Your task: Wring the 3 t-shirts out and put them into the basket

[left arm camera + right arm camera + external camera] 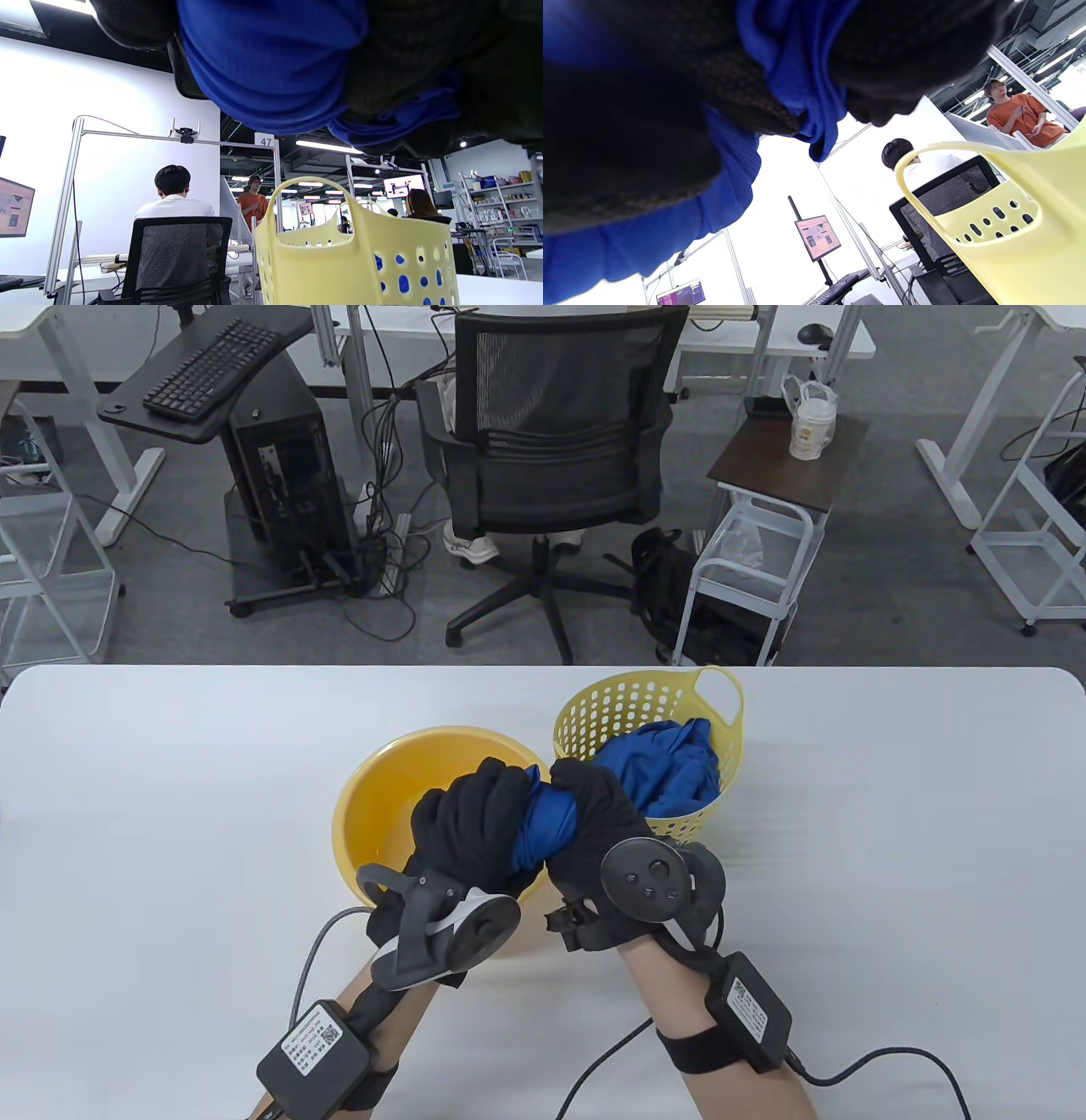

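Both hands grip one twisted blue t-shirt [543, 823] above the right edge of the yellow basin [382, 806]. My left hand [471, 823] curls round its left end, and my right hand [594, 814] curls round its right end. The two hands sit close together with the cloth bunched between them. In the left wrist view the blue t-shirt [271, 63] fills the top, and in the right wrist view the blue cloth [797, 63] runs between dark glove fingers. The pale yellow perforated basket [585, 712] stands just behind the right hand with blue cloth [670, 772] lying in it.
The white table [170, 814] stretches wide on both sides of the basin and basket. Behind its far edge stand a black office chair [551, 441] and a small side table [785, 458]. Cables trail from both wrists toward the near edge.
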`<state>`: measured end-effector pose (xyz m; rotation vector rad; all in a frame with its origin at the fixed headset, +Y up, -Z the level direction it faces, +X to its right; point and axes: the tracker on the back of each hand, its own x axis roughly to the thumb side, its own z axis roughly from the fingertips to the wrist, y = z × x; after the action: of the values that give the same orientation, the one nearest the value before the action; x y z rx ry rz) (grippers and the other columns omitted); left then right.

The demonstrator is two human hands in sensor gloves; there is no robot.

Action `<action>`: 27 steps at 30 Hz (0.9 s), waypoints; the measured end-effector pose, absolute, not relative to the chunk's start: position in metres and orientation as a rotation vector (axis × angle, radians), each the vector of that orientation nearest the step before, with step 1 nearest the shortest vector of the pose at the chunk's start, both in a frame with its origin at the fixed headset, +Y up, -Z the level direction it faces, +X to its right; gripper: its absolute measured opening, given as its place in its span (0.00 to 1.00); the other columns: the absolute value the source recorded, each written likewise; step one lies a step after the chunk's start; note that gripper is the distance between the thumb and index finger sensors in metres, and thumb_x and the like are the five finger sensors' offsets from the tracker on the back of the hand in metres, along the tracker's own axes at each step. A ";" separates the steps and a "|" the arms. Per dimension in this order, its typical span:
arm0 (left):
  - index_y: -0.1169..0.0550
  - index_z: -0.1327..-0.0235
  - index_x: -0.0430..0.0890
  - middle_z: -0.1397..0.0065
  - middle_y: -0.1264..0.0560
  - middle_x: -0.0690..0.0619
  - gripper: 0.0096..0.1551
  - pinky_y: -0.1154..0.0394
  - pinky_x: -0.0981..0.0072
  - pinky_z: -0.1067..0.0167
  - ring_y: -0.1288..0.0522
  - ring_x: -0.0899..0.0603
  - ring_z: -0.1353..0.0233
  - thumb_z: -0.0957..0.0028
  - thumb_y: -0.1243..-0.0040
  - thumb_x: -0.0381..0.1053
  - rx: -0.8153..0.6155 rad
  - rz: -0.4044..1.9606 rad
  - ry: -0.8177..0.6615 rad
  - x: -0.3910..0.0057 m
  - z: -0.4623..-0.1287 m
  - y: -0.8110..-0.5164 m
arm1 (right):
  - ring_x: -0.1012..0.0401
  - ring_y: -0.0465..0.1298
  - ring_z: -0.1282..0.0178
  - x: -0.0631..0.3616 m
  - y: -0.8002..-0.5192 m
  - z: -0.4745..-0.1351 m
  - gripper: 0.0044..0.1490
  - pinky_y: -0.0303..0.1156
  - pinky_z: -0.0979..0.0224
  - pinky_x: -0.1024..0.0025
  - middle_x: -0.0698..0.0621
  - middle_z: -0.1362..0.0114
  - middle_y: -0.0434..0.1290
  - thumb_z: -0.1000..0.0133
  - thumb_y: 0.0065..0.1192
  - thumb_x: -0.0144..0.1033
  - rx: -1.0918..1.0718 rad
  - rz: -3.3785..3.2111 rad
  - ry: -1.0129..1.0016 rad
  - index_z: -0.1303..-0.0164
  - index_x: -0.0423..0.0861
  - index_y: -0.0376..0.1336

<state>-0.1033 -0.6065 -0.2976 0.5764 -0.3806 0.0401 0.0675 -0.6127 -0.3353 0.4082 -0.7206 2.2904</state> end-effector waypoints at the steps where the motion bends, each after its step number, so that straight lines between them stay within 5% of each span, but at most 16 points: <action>1: 0.59 0.16 0.50 0.12 0.38 0.43 0.69 0.32 0.30 0.30 0.25 0.35 0.22 0.48 0.22 0.64 0.570 0.038 -0.388 -0.105 -0.301 -0.607 | 0.43 0.80 0.61 0.066 -0.616 -0.337 0.48 0.84 0.65 0.68 0.38 0.38 0.69 0.53 0.87 0.24 0.404 2.292 -0.712 0.31 0.42 0.55; 21: 0.59 0.16 0.50 0.12 0.38 0.44 0.69 0.33 0.30 0.30 0.25 0.35 0.22 0.48 0.22 0.64 0.655 -0.005 -0.377 -0.104 -0.293 -0.599 | 0.42 0.79 0.60 0.067 -0.608 -0.334 0.47 0.84 0.64 0.68 0.38 0.37 0.68 0.51 0.86 0.23 0.406 2.214 -0.658 0.31 0.42 0.54; 27: 0.58 0.15 0.49 0.12 0.37 0.44 0.70 0.32 0.30 0.30 0.24 0.35 0.22 0.49 0.22 0.65 0.553 -0.012 -0.378 -0.107 -0.307 -0.614 | 0.42 0.79 0.60 0.063 -0.630 -0.348 0.47 0.84 0.64 0.68 0.38 0.37 0.68 0.51 0.86 0.23 0.348 2.236 -0.533 0.30 0.41 0.54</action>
<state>-0.1074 -0.6140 -0.3066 0.5535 -0.3781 -0.0125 0.0635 -0.6298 -0.3481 0.3479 -0.5335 2.2363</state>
